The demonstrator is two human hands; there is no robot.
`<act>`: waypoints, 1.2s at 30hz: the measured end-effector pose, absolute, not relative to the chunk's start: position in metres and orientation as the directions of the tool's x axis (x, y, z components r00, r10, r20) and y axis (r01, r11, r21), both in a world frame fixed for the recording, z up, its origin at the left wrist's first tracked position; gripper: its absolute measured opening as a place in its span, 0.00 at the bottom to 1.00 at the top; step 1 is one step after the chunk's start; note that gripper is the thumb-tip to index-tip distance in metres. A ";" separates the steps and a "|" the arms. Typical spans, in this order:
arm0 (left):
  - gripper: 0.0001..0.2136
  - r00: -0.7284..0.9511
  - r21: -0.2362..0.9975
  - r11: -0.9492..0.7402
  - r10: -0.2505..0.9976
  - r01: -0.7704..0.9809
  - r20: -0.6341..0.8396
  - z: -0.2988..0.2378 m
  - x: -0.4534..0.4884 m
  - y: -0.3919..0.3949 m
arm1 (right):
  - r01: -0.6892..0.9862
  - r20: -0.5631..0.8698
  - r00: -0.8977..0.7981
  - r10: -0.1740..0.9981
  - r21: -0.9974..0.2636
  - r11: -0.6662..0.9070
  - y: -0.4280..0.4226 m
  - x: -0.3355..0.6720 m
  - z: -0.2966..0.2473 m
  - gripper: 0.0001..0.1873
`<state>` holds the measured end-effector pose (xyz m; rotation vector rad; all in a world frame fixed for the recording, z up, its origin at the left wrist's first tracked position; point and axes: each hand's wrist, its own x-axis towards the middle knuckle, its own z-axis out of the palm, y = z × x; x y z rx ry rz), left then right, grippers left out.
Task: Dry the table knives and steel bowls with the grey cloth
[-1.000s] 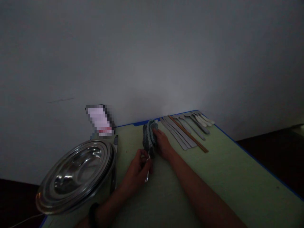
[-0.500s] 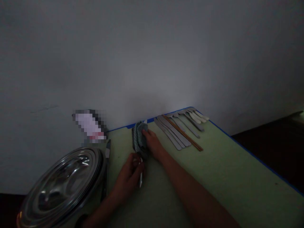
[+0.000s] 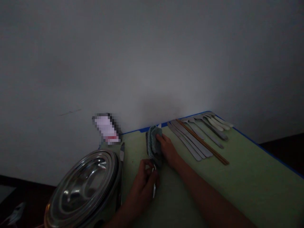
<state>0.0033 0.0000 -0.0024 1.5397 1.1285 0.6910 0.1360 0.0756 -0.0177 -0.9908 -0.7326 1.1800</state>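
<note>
In my left hand point(image 3: 144, 180), the fingers are closed around the shiny handle of a metal table knife point(image 3: 154, 190). A folded grey-green cloth point(image 3: 153, 141) wraps most of its length, and a pale pointed tip shows past the cloth's far end. My right hand point(image 3: 167, 148) grips the cloth from the right, with thumb and fingers pressed on it. Just right of this hand lie several flat metal knives point(image 3: 190, 142) side by side. Another knife point(image 3: 122, 158) lies to the left, beside a stack of metal plates point(image 3: 83, 186).
Brown chopsticks point(image 3: 203, 142), metal spoons point(image 3: 210, 136) and white-handled cutlery point(image 3: 217, 122) continue the row rightward. A blurred-out phone-like object point(image 3: 106, 128) leans at the wall point(image 3: 152, 63). Blue tape edges the green tabletop point(image 3: 237, 183).
The view has turned left, so everything appears farther right. Both hands keep their grip on the knife and cloth, with little visible movement between them.
</note>
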 end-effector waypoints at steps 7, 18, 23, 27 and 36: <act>0.09 0.348 0.984 0.061 0.930 0.169 -0.117 -0.012 0.000 0.009 | -0.400 0.035 0.182 0.983 -0.910 0.106 0.077 0.136 -0.029 0.18; 0.09 0.324 0.982 0.055 0.939 0.179 -0.112 -0.010 -0.006 -0.003 | -0.245 0.131 0.168 0.977 -0.955 0.170 0.060 0.135 -0.022 0.20; 0.09 0.317 0.980 0.031 0.944 0.196 -0.094 -0.009 -0.002 -0.002 | -0.213 0.135 0.152 0.979 -0.963 0.166 0.060 0.136 -0.023 0.17; 0.10 0.308 0.983 0.005 0.950 0.181 -0.061 -0.011 0.002 -0.001 | -0.143 0.150 0.151 0.977 -0.975 0.172 0.057 0.137 -0.024 0.17; 0.06 0.308 0.993 0.005 0.950 0.117 -0.041 -0.011 0.009 0.002 | -0.467 -0.032 0.191 0.981 -0.882 0.062 0.058 0.139 -0.030 0.13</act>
